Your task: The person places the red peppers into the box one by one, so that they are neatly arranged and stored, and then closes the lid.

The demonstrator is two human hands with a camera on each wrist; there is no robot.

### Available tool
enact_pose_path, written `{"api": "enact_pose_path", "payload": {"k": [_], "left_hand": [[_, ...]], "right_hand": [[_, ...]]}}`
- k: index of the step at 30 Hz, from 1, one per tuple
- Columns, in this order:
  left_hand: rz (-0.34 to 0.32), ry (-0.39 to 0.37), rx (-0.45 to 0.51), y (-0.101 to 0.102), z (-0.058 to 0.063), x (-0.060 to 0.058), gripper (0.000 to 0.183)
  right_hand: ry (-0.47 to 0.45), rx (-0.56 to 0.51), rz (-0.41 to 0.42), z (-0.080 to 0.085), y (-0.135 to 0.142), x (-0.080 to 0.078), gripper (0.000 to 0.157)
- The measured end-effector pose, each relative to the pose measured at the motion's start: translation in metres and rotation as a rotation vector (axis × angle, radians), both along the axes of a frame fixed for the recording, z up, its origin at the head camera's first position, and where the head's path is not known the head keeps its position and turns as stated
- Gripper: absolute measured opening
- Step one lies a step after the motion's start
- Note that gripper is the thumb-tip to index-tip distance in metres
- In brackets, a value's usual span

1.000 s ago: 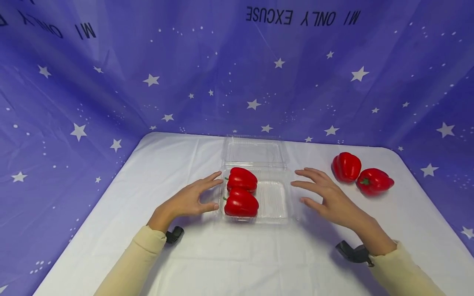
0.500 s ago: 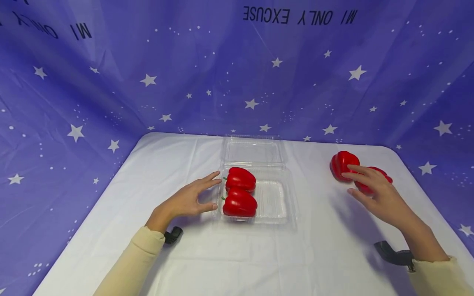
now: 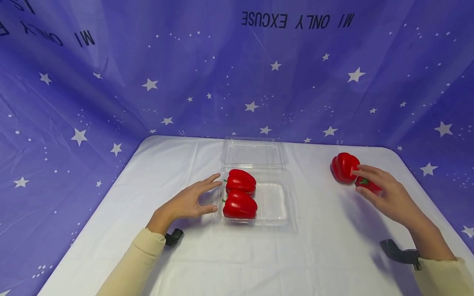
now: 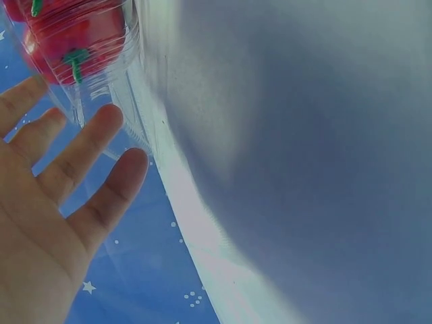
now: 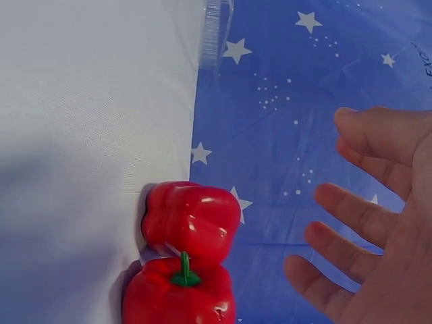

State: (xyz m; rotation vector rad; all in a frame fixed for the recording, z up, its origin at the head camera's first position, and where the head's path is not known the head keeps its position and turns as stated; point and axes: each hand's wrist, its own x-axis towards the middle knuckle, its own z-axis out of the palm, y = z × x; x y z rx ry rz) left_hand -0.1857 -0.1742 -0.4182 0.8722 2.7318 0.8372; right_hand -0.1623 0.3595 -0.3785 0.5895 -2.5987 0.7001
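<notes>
A: Start closest to us. What are the hands doing?

B: The left hand [image 3: 190, 200] is spread, gripping nothing, its fingertips right by the side of the clear box [image 3: 272, 201]. I can't tell if they touch. A small shove could slide the box over the cloth [image 3: 240, 255], since it looks light.

A: And the right hand [image 3: 392, 195]?

B: Also spread, with nothing in it. It's over the nearer loose pepper [image 3: 372, 187], partly hiding it.

A: What's in the box?

B: A front pepper [image 3: 240, 204] and a back pepper [image 3: 240, 181], lying on their sides in the left half, stems toward the left hand. The right half is bare. A carelessly dropped pepper there might knock them or tip the box.

A: Any trouble with the loose pair?

B: The farther loose pepper [image 3: 345, 167] sits close against its neighbour. A clumsy grab at one could roll the other away, as they're round and smooth.

A: Behind the box?

B: Its lid [image 3: 253, 154], folded back near the starry curtain [image 3: 222, 61]. If the hinge springs, it could swing into the way.
</notes>
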Motion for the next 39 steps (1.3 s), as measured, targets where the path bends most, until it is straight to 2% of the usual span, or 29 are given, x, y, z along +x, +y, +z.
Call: {"api": "enact_pose_path", "payload": {"k": [8, 13, 18, 24, 28, 33, 36, 39], "left_hand": [[-0.005, -0.004, 0.015, 0.000, -0.001, -0.001, 0.073], [-0.009, -0.002, 0.018, 0.002, 0.001, -0.002, 0.073], [-0.016, -0.008, 0.024, 0.005, 0.002, -0.003, 0.072], [-0.025, 0.009, 0.048, 0.003, -0.002, -0.003, 0.071], [-0.029, 0.031, 0.059, 0.002, -0.001, -0.004, 0.070], [-0.029, 0.004, 0.066, 0.003, -0.003, -0.005, 0.071], [-0.035, 0.000, 0.065, 0.006, -0.003, -0.006, 0.071], [-0.030, 0.002, 0.062, 0.009, -0.002, -0.007, 0.071]], "right_hand": [[-0.053, 0.011, -0.011, -0.001, 0.004, -0.005, 0.050], [-0.081, 0.031, -0.038, 0.004, 0.007, -0.013, 0.051], [-0.115, 0.067, -0.110, 0.004, 0.009, -0.032, 0.050], [-0.127, 0.170, -0.168, -0.001, 0.000, -0.055, 0.050], [-0.255, 0.229, -0.248, -0.004, -0.003, -0.073, 0.063], [-0.427, 0.316, -0.326, -0.015, -0.003, -0.090, 0.074], [-0.451, 0.319, -0.342, -0.019, -0.002, -0.094, 0.075], [-0.428, 0.290, -0.352, -0.020, -0.004, -0.095, 0.075]]}}
